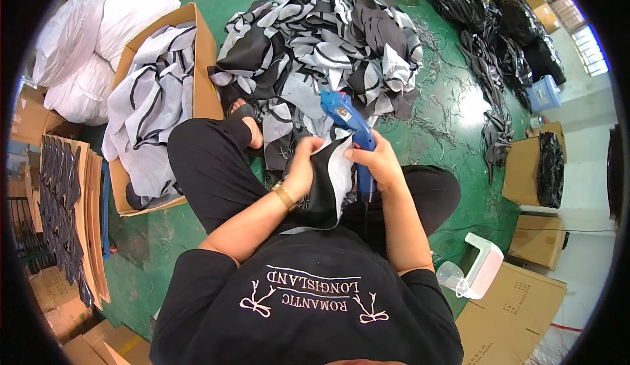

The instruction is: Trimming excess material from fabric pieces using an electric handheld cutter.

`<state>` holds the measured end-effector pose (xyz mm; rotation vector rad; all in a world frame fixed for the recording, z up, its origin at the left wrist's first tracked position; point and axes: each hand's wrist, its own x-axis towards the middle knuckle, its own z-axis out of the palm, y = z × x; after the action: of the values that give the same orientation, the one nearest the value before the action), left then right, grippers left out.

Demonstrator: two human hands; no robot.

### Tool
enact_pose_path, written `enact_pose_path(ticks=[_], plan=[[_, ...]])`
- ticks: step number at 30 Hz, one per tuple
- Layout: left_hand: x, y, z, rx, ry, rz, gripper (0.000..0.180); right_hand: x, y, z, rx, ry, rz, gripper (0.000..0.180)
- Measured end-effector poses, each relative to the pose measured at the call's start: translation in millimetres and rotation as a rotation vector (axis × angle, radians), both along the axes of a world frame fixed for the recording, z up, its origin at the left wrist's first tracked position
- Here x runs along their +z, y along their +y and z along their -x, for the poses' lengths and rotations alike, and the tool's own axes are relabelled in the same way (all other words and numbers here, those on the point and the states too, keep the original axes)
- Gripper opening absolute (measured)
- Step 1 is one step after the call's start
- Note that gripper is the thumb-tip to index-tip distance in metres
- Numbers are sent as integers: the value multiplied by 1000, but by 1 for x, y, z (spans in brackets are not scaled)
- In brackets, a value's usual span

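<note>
Head view: my left hand (302, 166) grips the upper left edge of a fabric piece (323, 184), while my right hand (380, 163) is wrapped around a blue handheld power tool (354, 123); I cannot tell whether the right thumb also presses the cloth. The piece hangs between my 2 hands, over my lap, its lower end by my shirt (308, 260). I judge it light, soft and floppy, not fragile, so I'd hold it taut by the edge, fingers clear of the tool's head. The tool seems stiff and heavier, best gripped round its body. The fabric looks smooth black on 1 part and pale grey-white along its curved right side, like the heap of pieces (321, 43) ahead
</note>
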<state>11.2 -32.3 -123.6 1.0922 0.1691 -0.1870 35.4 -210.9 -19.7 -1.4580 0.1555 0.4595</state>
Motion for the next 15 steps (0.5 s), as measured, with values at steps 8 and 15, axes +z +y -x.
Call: enact_pose_path(ticks=[8, 15], plan=[[79, 28, 21, -452, -101, -437, 24, 7, -3, -20, -104, -164, 180, 44], [92, 23, 5, -256, 90, 2, 26, 22, 11, -15, -42, -256, 237, 40]])
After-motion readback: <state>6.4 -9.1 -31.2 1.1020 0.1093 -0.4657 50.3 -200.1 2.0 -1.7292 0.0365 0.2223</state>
